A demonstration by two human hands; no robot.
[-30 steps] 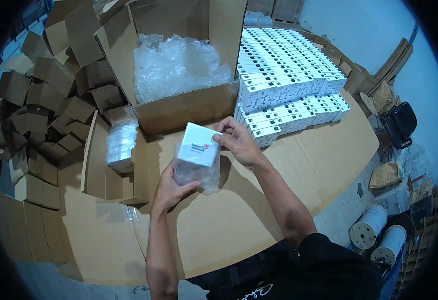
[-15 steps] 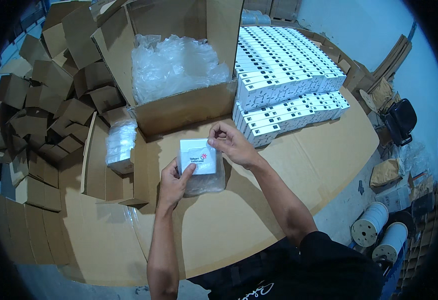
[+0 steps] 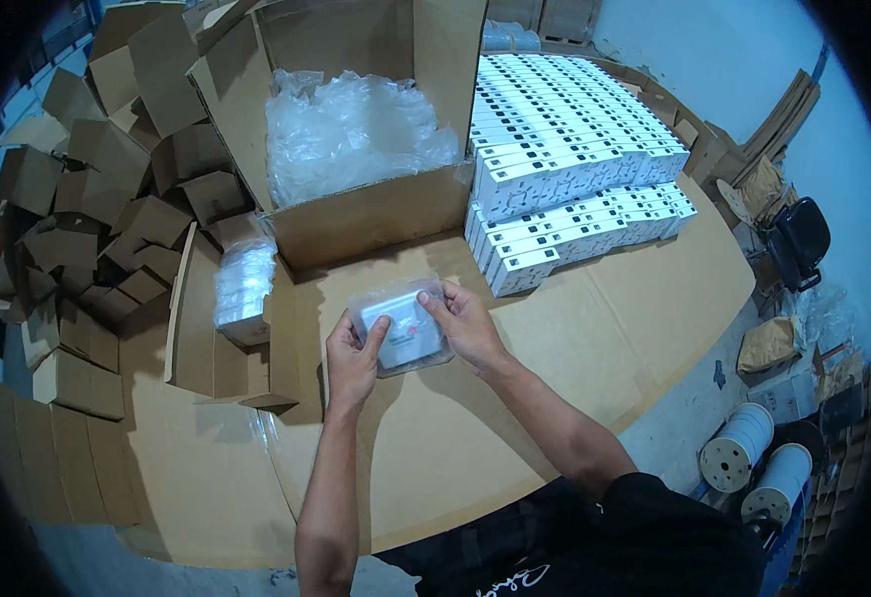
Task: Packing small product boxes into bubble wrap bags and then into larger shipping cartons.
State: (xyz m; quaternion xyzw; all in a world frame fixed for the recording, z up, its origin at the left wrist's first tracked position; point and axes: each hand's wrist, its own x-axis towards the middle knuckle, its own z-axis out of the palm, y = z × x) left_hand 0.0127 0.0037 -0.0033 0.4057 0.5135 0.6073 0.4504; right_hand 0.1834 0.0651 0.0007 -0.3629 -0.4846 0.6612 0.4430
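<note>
Two bare forearms [image 3: 331,488] come in over the near edge of the table [image 3: 445,478], from a black shirt [image 3: 604,547]. Right of them, near on the floor, two white spools [image 3: 737,446] lie side by side.

Beyond the forearms, both hands grip one small white box [image 3: 410,343] inside a clear bag [image 3: 392,296]. The left hand [image 3: 353,363] pinches its left side, thumb on top; the right hand [image 3: 465,328] pinches the far right corner, thumb likewise on the upper face. The other fingers are mostly hidden behind or under the bag, so I cannot tell exactly how they curl.

A second ago the box stood partly out of the bag, the right fingers at its corner; half a second ago it lay flatter, its far part still uncovered. Now film lies over the whole face and reaches past the far edge. I judge the box to be fully in, or very nearly, so the bagging itself looks all but done; whether the bag's mouth is sealed I cannot tell.

Left of the hands, a small carton [image 3: 284,333] holds a row of wrapped packs [image 3: 244,284] at its far end. Farther off, a big carton [image 3: 376,219] holds a heap of loose clear film [image 3: 356,124]. Right of it, white boxes stand in two layers [image 3: 575,139], and far left rises a pile of brown cartons [image 3: 107,179].
</note>
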